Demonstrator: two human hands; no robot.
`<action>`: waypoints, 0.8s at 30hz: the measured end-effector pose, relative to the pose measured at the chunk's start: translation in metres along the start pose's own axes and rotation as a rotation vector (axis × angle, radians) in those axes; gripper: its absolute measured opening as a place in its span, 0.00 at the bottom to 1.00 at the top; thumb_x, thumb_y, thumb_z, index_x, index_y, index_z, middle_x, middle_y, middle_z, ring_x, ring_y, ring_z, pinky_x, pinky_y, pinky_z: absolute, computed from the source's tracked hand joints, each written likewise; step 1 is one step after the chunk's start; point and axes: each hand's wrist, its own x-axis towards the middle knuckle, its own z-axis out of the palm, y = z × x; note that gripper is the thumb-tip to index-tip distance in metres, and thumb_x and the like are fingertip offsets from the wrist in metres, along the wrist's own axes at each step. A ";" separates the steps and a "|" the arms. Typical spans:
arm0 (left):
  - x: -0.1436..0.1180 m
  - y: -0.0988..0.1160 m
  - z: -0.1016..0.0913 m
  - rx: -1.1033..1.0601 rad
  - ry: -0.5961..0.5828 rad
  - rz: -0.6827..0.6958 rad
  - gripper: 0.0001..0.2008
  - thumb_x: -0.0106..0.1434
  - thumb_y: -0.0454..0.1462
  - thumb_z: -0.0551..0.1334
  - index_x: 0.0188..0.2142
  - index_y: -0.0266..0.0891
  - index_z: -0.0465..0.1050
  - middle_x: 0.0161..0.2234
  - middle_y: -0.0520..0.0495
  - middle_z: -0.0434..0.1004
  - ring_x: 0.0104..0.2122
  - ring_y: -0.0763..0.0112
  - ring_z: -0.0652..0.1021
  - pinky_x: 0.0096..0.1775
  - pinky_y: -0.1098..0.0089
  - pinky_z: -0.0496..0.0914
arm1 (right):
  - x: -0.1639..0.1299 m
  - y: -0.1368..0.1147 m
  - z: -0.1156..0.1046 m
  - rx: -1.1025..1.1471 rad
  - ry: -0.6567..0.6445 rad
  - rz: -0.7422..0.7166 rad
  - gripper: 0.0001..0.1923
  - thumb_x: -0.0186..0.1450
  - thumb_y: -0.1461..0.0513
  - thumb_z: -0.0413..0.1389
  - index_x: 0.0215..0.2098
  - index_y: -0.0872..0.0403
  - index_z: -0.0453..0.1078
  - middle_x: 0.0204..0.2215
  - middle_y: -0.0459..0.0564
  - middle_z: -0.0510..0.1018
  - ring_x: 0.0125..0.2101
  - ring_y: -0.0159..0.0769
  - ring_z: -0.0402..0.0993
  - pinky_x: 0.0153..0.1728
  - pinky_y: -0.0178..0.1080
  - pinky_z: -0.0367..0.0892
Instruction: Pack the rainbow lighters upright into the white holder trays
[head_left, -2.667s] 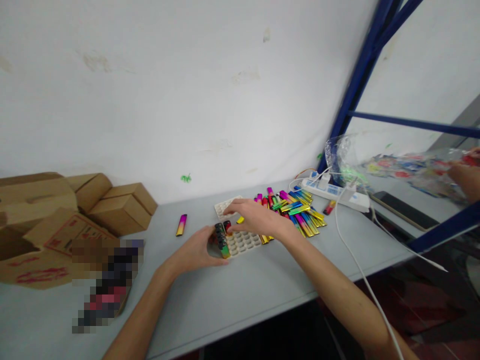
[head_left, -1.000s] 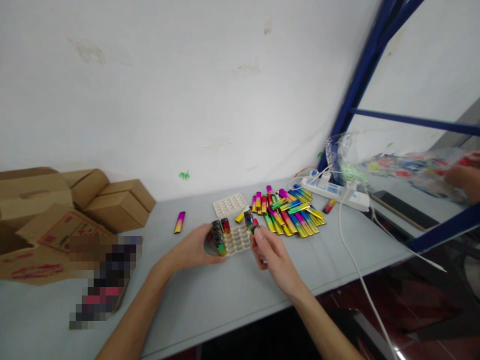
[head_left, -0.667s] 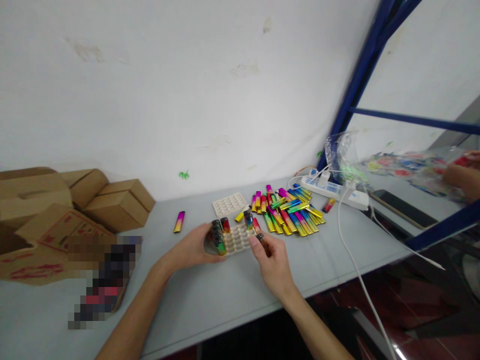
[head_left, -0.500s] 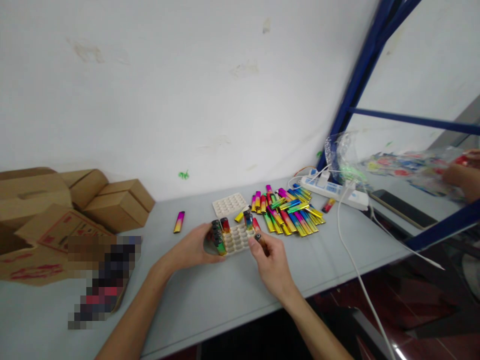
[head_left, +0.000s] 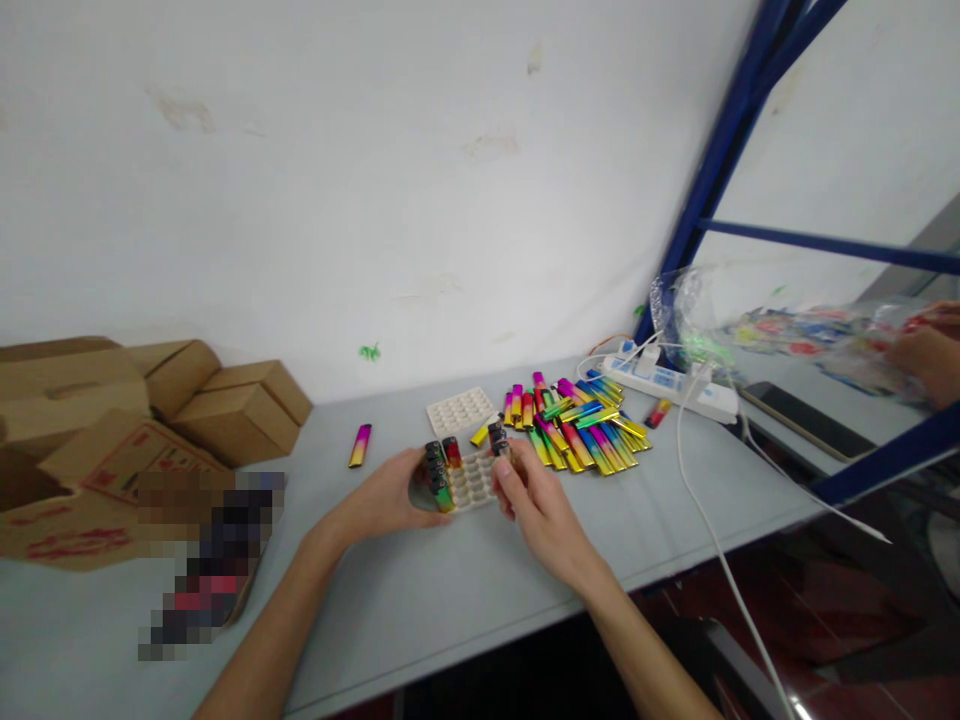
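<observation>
Head view: left hand [head_left: 390,495] grips tray [head_left: 471,482], right hand [head_left: 534,502] pinches lighter [head_left: 501,447], grey table [head_left: 450,590], white wall [head_left: 337,180].

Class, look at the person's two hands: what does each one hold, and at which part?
The left hand holds the white tray by its left edge. The right hand pinches a lighter at the tray's right edge; the exact part is hidden.

My right hand [head_left: 541,500], a moment ago low at the tray's [head_left: 471,481] four o'clock corner, now sits up at its three o'clock edge, standing a lighter [head_left: 500,446] there.
</observation>
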 end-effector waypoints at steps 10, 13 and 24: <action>-0.001 0.000 0.001 -0.037 0.002 0.010 0.37 0.48 0.47 0.78 0.57 0.39 0.76 0.54 0.39 0.84 0.52 0.45 0.82 0.55 0.54 0.77 | 0.043 -0.018 -0.016 -0.339 -0.148 -0.238 0.06 0.74 0.61 0.62 0.47 0.53 0.78 0.43 0.52 0.83 0.44 0.39 0.79 0.49 0.39 0.71; -0.001 -0.001 0.001 -0.003 0.014 0.006 0.36 0.47 0.47 0.78 0.55 0.38 0.77 0.53 0.39 0.84 0.51 0.44 0.82 0.56 0.53 0.76 | 0.054 -0.014 -0.011 -0.450 -0.196 -0.176 0.10 0.71 0.64 0.65 0.50 0.53 0.79 0.42 0.52 0.85 0.41 0.39 0.81 0.48 0.38 0.71; -0.001 -0.003 0.002 0.009 0.004 -0.013 0.35 0.48 0.48 0.78 0.54 0.39 0.77 0.52 0.39 0.84 0.51 0.46 0.82 0.56 0.53 0.75 | 0.073 -0.005 0.006 -0.633 -0.338 -0.183 0.08 0.73 0.64 0.64 0.50 0.56 0.77 0.40 0.54 0.85 0.39 0.38 0.80 0.40 0.35 0.67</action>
